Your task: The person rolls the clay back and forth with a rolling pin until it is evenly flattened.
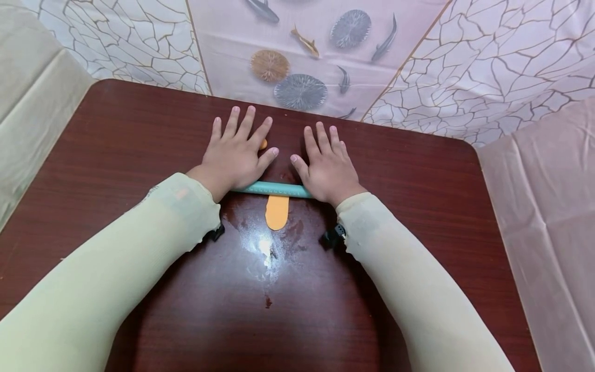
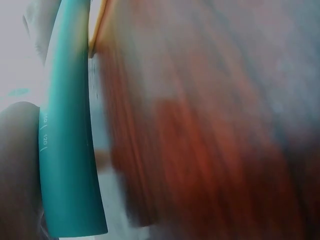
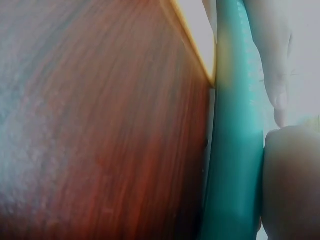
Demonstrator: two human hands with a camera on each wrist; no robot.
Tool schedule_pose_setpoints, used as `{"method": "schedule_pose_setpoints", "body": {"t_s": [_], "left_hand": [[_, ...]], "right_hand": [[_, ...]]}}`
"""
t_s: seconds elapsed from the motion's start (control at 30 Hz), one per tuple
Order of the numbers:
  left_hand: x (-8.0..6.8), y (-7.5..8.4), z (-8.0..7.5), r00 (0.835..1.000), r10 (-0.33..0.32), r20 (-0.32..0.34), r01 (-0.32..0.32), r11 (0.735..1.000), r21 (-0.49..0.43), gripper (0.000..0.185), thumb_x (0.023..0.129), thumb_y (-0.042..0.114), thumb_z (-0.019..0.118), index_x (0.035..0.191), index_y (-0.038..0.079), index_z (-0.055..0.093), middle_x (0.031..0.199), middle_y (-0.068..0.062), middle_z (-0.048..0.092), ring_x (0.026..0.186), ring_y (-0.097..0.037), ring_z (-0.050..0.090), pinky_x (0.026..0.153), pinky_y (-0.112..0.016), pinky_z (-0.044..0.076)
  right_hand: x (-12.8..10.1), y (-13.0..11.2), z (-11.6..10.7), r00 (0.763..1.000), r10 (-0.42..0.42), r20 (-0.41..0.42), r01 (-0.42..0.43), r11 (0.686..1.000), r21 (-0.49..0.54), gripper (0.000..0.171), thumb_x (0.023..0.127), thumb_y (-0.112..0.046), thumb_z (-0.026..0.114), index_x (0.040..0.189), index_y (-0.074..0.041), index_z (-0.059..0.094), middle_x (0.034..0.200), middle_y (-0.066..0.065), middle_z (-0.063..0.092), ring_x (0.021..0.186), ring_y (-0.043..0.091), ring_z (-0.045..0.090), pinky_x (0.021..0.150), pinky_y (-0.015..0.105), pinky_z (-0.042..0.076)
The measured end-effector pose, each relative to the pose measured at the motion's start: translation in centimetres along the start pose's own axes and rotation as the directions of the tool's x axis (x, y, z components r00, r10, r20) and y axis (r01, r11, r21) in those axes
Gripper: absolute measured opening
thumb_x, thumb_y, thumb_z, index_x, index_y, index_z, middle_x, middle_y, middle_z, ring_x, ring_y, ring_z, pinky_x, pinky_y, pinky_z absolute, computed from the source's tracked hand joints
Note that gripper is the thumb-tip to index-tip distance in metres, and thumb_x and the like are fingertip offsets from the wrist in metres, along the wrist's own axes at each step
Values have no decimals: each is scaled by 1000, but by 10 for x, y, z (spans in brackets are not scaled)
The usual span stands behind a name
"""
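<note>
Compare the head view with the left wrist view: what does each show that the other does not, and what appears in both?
Only the head view shows both hands whole, the left hand and right hand lying flat with fingers straight on the roller, the pale sleeves, the small orange piece by the left fingers, and the patterned cloth beyond the table.

Only the left wrist view shows the printed scale marks on the roller close up.

Both show the teal roller, the flattened orange dough under it, and the dark wooden table.
</note>
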State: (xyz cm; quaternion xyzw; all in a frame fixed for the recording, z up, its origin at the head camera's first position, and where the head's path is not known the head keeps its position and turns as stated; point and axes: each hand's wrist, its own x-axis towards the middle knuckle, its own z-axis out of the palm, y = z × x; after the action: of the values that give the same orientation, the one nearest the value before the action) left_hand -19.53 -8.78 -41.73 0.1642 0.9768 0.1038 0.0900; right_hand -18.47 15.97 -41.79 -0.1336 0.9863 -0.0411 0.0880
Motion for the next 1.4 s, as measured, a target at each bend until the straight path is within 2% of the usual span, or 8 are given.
{"method": "schedule_pose_setpoints", "body": {"t_s": [0.23, 0.3, 0.6, 0.83, 1.07, 1.4], "left_hand": [[-5, 3, -1, 1000, 21, 9, -21, 1000, 11, 79, 114, 74, 14, 180, 38, -8, 187, -5, -25, 174, -40, -24, 137, -72, -12], [-9, 4, -1, 999, 35, 18, -35, 999, 26, 79, 113, 74, 12, 180, 38, -9, 187, -5, -25, 174, -41, -24, 137, -72, -12], [-30, 8, 3, 994, 107, 12, -107, 993, 51, 78, 115, 73, 18, 182, 37, 0, 190, -8, -14, 176, -43, -14, 138, -73, -5], [-43, 12, 11, 993, 109, 52, -112, 993, 48, 77, 115, 71, 21, 182, 36, 4, 191, -6, -12, 177, -42, -13, 138, -73, -4], [-55, 14, 14, 991, 103, 87, -105, 994, 26, 78, 115, 72, 21, 182, 35, 6, 190, -1, -13, 177, -41, -12, 138, -73, -3], [-71, 17, 15, 985, 131, 111, -135, 991, 27, 80, 114, 75, 20, 182, 35, 6, 191, -5, -9, 177, -42, -8, 138, -74, 0]], "right_hand": [[-7, -3, -1, 1000, -28, -2, 28, 999, -17, 82, 117, -69, 17, 182, -25, -5, 191, 6, -12, 177, 40, -11, 143, 59, 6], [-12, -4, -1, 999, -40, 0, 40, 999, -28, 82, 117, -69, 17, 182, -24, -5, 191, 7, -11, 177, 40, -11, 143, 60, 6], [-41, -13, 3, 992, -124, 7, 124, 989, -80, 81, 117, -69, 20, 182, -25, -2, 191, 5, -11, 178, 38, -10, 144, 58, 7], [-58, -14, 7, 984, -174, -22, 172, 982, -78, 80, 118, -66, 25, 182, -22, 6, 191, 6, -4, 178, 39, -3, 144, 57, 10], [-69, -15, 10, 983, -184, -1, 184, 982, -33, 81, 117, -68, 23, 182, -23, 6, 191, 4, -6, 178, 37, -6, 144, 55, 7], [-82, -15, 16, 974, -226, 18, 226, 974, -20, 82, 116, -70, 20, 182, -24, 6, 191, 4, -4, 178, 36, -8, 143, 57, 11]]}}
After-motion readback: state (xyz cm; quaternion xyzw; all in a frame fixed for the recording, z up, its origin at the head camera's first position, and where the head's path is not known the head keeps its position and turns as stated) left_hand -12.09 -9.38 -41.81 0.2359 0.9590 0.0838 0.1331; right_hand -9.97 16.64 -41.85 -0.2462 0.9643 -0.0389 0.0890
